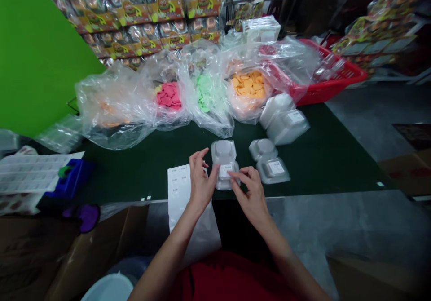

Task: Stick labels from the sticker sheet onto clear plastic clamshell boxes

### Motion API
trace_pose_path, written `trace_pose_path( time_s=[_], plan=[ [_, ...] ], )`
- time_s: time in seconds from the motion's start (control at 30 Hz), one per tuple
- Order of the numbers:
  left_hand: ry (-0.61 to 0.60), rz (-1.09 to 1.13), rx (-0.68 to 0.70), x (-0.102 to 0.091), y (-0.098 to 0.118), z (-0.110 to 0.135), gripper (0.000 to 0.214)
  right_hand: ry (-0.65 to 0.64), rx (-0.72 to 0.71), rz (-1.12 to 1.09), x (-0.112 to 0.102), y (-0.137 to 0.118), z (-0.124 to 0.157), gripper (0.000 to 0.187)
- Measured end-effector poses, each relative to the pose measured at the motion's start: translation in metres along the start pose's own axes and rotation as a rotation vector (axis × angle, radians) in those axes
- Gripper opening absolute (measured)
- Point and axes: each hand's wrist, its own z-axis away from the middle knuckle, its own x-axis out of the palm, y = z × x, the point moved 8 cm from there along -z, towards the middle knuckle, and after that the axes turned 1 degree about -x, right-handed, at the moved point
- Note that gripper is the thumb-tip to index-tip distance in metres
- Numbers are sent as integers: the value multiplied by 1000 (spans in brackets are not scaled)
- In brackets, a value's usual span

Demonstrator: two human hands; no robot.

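A small clear plastic clamshell box (224, 151) lies opened out on the dark green table, with a white printed label (225, 170) on its nearer half. My left hand (201, 182) is at the box's left side, fingers apart, its thumb at the label's left edge. From the right, my right hand (251, 193) has its index fingertip on the label and its thumb lower on the box, holding nothing I can see. Under my left hand, a white label sheet (178, 193) hangs past the table edge. Another labelled clamshell box (272, 168) lies opened out to the right.
Stacked clamshell boxes (288, 123) stand behind on the right, beside a red basket (323, 92). Clear bags hold pink pieces (169, 96), green pieces (204, 93) and orange pieces (248, 85). A blue holder (69, 182) with label sheets sits at left.
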Motion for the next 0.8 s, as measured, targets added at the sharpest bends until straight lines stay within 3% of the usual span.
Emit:
trace_pose_path(
  time_s=[0.07,0.2,0.37,0.63,0.73,0.8],
  plan=[
    [-3,26,-26,-3,-9,8,35,29,28,59,4,-3,-3,37],
    [-47,88,-65,-3,-24,30,32,-25,75,219,33,-9,-10,84],
    [-29,166,-130,-11,-32,45,30,-44,141,123,47,-1,-7,82],
    [-20,200,-162,-16,-36,42,25,13,169,-194,25,-3,-12,69],
    [1,192,-142,-19,-39,42,23,68,92,-192,2,-11,-13,66],
    [29,163,-130,-26,-42,41,23,141,38,-118,-26,-7,-11,67]
  ],
)
